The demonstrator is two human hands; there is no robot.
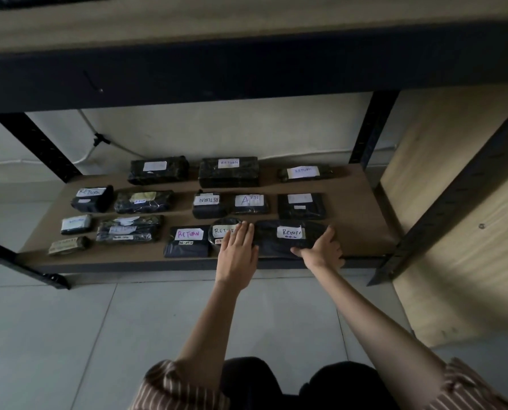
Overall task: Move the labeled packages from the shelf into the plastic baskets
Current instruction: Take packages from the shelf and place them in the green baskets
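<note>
Head view looked down at a low shelf board (350, 229) crowded with dark wrapped packages, most of them bearing white labels. At the front edge lay a wide flat package (288, 236) marked "Return". The right hand (320, 247) gripped its near right corner, thumb underneath and fingers curled over the top. The left hand (238, 247) lay flat with straight fingers, touching that package's left edge and covering part of a round package (224, 229) just beside it. Left of the round one sat a package with a pink-lettered label (187, 241), touching it. Behind the front row stood a small package with an upside-down label (208, 204), one marked with an "A" (250, 203) and a blank-labelled one (301, 206), all close enough to block any push backward. More packages filled the left half and the back row. A dark upper shelf beam (246, 66) hung low overhead, and black posts (371, 128) framed the sides. Bare board showed right of the wide package, and grey floor tiles (69, 335) lay open in front. No baskets appeared.
</note>
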